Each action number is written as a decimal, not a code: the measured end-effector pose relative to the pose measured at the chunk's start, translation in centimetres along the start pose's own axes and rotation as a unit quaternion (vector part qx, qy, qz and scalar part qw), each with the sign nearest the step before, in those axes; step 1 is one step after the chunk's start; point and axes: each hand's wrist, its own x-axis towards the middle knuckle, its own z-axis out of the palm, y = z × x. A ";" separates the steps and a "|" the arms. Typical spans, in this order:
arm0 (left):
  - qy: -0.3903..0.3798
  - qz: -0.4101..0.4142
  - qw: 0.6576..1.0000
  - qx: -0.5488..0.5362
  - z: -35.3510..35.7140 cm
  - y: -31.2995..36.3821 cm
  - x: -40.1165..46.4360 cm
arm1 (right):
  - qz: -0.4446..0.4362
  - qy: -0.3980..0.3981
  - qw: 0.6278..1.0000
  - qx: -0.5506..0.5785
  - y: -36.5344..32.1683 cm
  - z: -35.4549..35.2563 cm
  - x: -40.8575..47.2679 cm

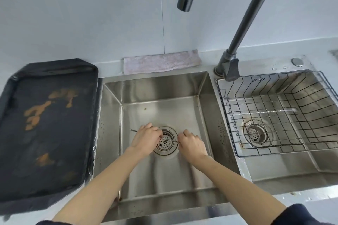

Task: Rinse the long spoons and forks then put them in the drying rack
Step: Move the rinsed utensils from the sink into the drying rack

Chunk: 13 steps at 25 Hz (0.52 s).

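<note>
Both hands are low in the left sink basin (157,97), either side of the drain strainer (165,140). My left hand (146,139) is closed over a thin metal utensil; only its pronged-looking end (133,130) sticks out to the left. My right hand (192,145) is closed on another thin metal utensil (170,140), whose small end lies over the strainer. Whether either is a spoon or a fork I cannot tell. One long shiny utensil (265,112) lies flat in the black wire drying rack (228,107) set in the right basin.
The dark faucet (243,23) arches overhead, its spout (183,5) above the left basin, with no water running. A dark stained tray (47,124) sits on the counter to the left. A pink cloth (161,61) lies behind the sink.
</note>
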 end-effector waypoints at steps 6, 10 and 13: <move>0.065 0.003 0.998 -0.008 -3.3 1.6 -2.5 | -0.044 0.061 0.997 0.011 0.7 -3.4 -2.5; 0.116 0.009 0.993 -0.006 -5.4 3.1 -3.2 | -0.058 0.118 0.991 0.008 1.5 -5.5 -3.6; 0.151 0.023 0.988 -0.024 -6.6 4.2 -3.4 | -0.067 0.158 0.985 0.001 2.5 -6.8 -4.3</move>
